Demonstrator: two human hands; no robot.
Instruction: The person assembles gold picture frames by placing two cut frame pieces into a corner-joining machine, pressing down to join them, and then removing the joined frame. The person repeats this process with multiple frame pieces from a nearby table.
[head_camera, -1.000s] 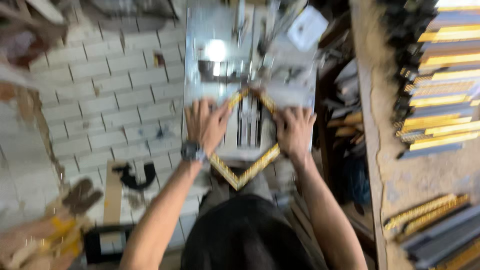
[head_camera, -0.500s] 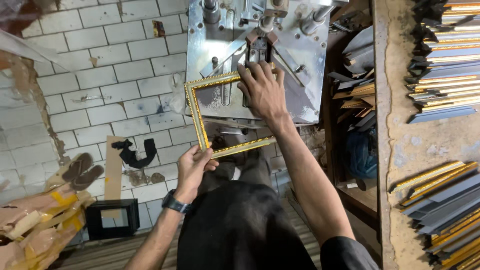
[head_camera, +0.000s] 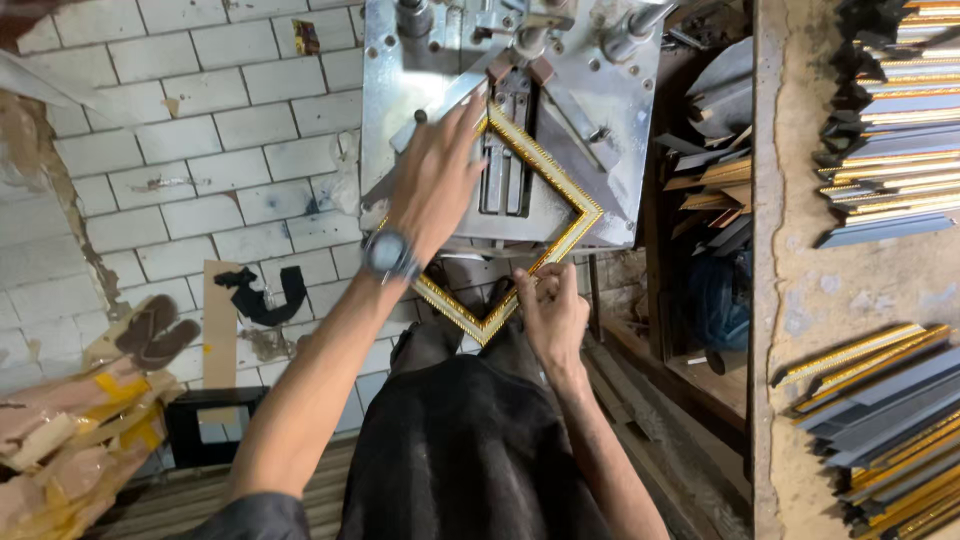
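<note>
On the metal machine table (head_camera: 600, 150), the light, stiff gold frame (head_camera: 560, 235) seems best held by its rails: left hand (head_camera: 435, 180) spread flat, right hand (head_camera: 550, 310) pinching the lower rail.

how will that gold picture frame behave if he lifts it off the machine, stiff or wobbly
The gold frame probably moves as one fairly rigid piece, since its corners look closed. Its thin rails suggest it is light. The left hand lies flat on it and the right hand pinches a lower rail; freshly joined corners might flex.
</note>
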